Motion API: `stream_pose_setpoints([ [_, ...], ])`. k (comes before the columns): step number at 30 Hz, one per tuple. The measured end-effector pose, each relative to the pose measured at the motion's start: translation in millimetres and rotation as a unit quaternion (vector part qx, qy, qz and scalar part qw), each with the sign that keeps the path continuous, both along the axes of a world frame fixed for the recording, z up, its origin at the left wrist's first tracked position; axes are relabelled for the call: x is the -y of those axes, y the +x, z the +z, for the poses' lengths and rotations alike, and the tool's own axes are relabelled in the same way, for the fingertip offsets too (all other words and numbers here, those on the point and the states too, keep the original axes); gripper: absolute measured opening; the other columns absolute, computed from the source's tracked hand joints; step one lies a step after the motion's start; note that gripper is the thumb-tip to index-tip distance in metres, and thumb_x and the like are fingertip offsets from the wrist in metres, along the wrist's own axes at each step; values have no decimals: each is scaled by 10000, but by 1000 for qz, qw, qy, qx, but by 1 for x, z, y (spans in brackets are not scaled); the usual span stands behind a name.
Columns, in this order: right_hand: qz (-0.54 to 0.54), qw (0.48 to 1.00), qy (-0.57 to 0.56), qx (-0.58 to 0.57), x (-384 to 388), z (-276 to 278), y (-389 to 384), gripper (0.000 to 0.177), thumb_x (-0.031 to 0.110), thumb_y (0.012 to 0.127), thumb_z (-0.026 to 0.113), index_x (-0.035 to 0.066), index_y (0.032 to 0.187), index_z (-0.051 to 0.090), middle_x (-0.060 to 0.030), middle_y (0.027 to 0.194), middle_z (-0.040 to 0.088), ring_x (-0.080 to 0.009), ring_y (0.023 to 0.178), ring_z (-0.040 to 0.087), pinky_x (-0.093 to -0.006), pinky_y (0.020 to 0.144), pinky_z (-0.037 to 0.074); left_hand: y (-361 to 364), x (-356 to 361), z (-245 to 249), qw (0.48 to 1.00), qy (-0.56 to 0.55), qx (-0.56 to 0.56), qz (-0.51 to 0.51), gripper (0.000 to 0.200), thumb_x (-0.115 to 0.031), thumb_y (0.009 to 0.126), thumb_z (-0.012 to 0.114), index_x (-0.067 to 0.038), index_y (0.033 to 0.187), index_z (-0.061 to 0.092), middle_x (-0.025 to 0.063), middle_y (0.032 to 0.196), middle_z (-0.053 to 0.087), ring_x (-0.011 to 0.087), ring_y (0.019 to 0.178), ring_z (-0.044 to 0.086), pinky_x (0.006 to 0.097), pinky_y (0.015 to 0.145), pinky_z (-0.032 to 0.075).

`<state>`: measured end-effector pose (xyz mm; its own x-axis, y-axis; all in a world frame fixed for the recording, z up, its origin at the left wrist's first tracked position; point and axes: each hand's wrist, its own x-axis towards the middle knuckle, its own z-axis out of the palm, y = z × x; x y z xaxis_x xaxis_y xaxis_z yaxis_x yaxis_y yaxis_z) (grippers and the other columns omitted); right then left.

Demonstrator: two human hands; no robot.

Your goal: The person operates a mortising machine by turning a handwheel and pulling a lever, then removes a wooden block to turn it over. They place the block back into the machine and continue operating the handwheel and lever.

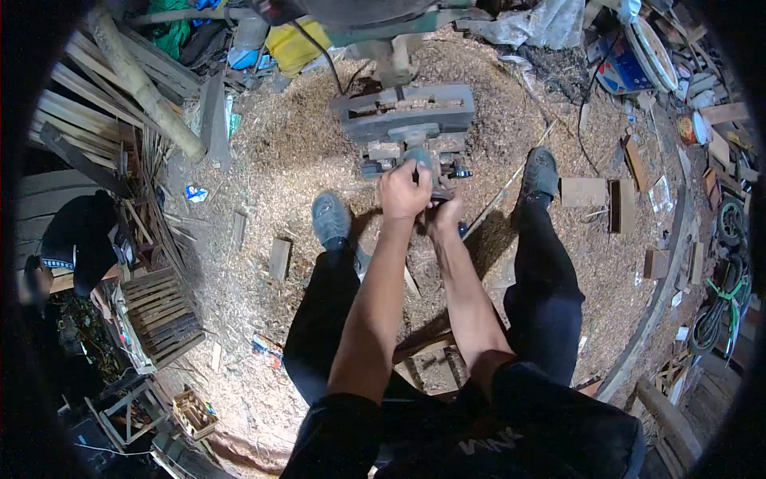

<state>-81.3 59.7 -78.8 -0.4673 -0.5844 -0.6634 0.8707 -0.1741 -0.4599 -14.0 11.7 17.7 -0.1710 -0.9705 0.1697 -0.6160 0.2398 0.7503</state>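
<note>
A machine with a grey metal bed (407, 112) stands on the shavings-covered floor between and beyond my feet. My left hand (404, 190) is closed over the rounded green-grey part (418, 156) at the machine's near side. Just right of it and slightly lower, my right hand (446, 212) is curled at a dark handle-like part (440, 194); the fingers are partly hidden, and what they hold is too small to make out. Both forearms reach forward from my lap.
Wood blocks (280, 258) and a board (583, 191) lie on the floor. At the left, another person (80, 235) crouches near a slatted crate (163, 311). Planks (88, 104) lean at the upper left. A bucket (630, 68) and coiled hoses (708, 327) are on the right.
</note>
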Motion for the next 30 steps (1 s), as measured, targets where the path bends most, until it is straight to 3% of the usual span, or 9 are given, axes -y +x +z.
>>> stream_pose_setpoints([
  [4, 103, 854, 149, -487, -6, -8, -13, 345, 238, 972, 339, 16, 1074, 583, -91, 896, 568, -203, 768, 553, -338, 683, 459, 12, 3, -36, 965, 7, -262, 33, 273, -186, 851, 486, -2, 655, 533, 140, 543, 537, 245, 475, 517, 349, 486, 388],
  [5, 146, 847, 122, -496, -6, -11, -23, 340, 218, 973, 334, -4, 1046, 581, -135, 997, 559, -252, 932, 544, -368, 864, 423, 19, 5, -47, 950, 17, -311, 29, 281, -179, 856, 473, 2, 646, 519, 114, 532, 517, 216, 468, 487, 341, 478, 368],
  [8, 182, 866, 168, -434, -7, 69, -12, 300, 177, 962, 345, -10, 1054, 561, -164, 1023, 557, -281, 987, 531, -371, 917, 398, 25, -2, -52, 940, 10, -339, 46, 292, -156, 859, 434, 6, 622, 487, 50, 542, 461, 161, 495, 428, 316, 490, 328],
  [11, 181, 785, 200, -557, -12, 66, -14, 277, 168, 958, 350, -1, 1093, 523, -190, 1025, 556, -310, 1007, 534, -396, 919, 398, 22, -1, -41, 952, 14, -304, 33, 301, -174, 850, 427, 16, 625, 489, 80, 557, 476, 178, 533, 470, 331, 530, 368],
  [14, 180, 799, 150, -553, -16, 73, -17, 310, 238, 996, 356, -24, 1073, 502, -230, 987, 565, -362, 932, 552, -423, 861, 418, 26, 1, -38, 964, 31, -264, 4, 290, -174, 854, 435, 19, 647, 498, 121, 575, 488, 220, 538, 495, 351, 556, 405],
  [17, 115, 691, 158, -696, -42, 65, -33, 370, 314, 996, 394, -35, 1055, 502, -233, 919, 573, -398, 859, 555, -444, 819, 435, 23, -6, -24, 971, 6, -236, 26, 281, -181, 860, 491, 18, 669, 541, 160, 620, 555, 291, 573, 565, 369, 590, 444],
  [21, 278, 729, 339, -526, -69, 15, -41, 517, 425, 945, 476, -68, 1081, 555, -314, 985, 626, -470, 948, 601, -483, 832, 459, 10, -13, 5, 996, -14, -91, -20, 233, -231, 875, 592, -12, 825, 652, 223, 837, 650, 397, 819, 637, 427, 701, 494],
  [24, 314, 772, 242, -498, -68, 12, -32, 537, 443, 934, 474, -64, 1047, 608, -334, 1010, 629, -472, 1001, 602, -491, 857, 464, 7, -20, 12, 995, -10, 19, -95, 269, -291, 857, 617, -24, 846, 651, 221, 844, 653, 397, 812, 634, 452, 708, 492],
  [30, 388, 711, 231, -540, -67, 18, -33, 450, 385, 804, 608, -30, 971, 651, -296, 909, 654, -421, 928, 644, -477, 813, 491, 1, -27, 13, 998, 43, 35, 8, 316, -374, 828, 626, -63, 784, 663, 213, 724, 650, 417, 728, 638, 504, 674, 496],
])
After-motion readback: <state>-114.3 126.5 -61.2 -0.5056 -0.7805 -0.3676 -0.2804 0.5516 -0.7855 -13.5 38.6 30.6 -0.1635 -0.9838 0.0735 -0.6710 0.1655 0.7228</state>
